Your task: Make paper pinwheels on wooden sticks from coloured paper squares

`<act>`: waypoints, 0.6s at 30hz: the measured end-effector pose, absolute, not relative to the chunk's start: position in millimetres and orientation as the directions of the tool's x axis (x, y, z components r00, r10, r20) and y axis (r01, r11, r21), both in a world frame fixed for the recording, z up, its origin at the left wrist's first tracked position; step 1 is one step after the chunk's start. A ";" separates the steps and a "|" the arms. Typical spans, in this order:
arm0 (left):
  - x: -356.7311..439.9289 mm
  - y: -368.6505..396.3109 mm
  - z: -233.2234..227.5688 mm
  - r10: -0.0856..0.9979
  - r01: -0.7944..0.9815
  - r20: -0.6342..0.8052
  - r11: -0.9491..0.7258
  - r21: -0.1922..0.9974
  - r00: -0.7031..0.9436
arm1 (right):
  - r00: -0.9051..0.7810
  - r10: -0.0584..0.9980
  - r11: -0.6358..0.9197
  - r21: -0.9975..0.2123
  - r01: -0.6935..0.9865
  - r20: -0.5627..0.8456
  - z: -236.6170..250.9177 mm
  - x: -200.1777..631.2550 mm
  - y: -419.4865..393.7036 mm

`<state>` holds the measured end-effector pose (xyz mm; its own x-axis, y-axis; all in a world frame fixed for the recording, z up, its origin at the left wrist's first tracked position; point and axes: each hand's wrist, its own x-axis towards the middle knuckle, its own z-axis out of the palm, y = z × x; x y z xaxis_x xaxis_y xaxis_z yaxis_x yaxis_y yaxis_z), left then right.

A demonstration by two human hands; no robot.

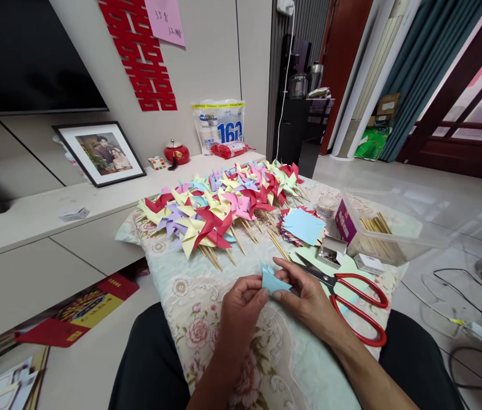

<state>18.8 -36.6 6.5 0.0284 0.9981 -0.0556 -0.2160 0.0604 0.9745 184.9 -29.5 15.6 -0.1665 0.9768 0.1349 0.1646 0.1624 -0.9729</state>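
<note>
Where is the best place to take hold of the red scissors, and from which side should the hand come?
Take the red scissors by the two red handle loops, coming from the right hand side, probably from above. The loops lie flat and bare on the floral cloth; the blades point left, partly under that hand.

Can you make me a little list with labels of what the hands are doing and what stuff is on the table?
left hand: pinches the light blue folded paper
right hand: pinches the same paper from the other side
scissors: red handles, lying beside the right hand
pinwheels: many colours, on sticks, piled behind the hands
paper squares: stack, blue on top
clear box: holds wooden sticks
cloth: floral, under everything
</note>
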 end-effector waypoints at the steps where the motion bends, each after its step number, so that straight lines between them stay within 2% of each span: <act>1: 19.2 -37.3 6.6 0.995 -0.248 -0.095 0.095 0.964 0.012 | -0.171 0.976 0.161 -0.974 0.160 0.134 16.7 184.7 -30.1; 3: 20.8 -38.9 8.2 0.990 -0.287 -0.140 0.126 0.949 -0.028 | -0.177 0.976 0.160 -0.972 0.173 0.129 19.0 184.2 -31.3; 11: 30.7 -41.6 13.7 0.977 -0.387 -0.171 0.109 0.916 -0.130 | -0.202 0.968 0.199 -0.946 0.256 0.149 22.5 183.4 -34.1; 18: 24.2 -44.4 11.8 0.989 -0.263 -0.062 0.025 0.964 -0.131 | -0.147 0.950 0.307 -0.914 0.264 0.276 23.7 189.5 -33.3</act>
